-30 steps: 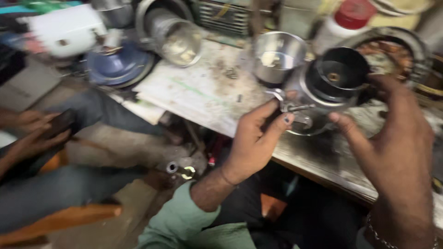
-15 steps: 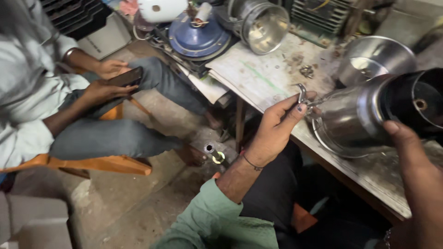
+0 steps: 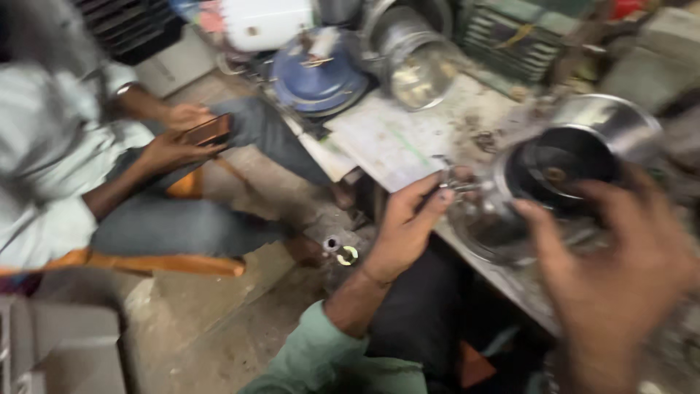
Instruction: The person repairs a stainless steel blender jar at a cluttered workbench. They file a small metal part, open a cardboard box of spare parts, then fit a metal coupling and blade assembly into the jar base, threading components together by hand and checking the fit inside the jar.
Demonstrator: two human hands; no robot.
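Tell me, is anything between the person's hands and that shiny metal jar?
Nothing visible is. The left hand pinches a small metal fitting on the side of the steel jar, and the right hand, blurred, appears to be on the jar's near rim. The jar sits at the edge of the workbench.

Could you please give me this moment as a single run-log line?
left hand: pinching small metal part at jar's side | right hand: blurred, on steel jar | bench: cluttered | seated person: holding phone
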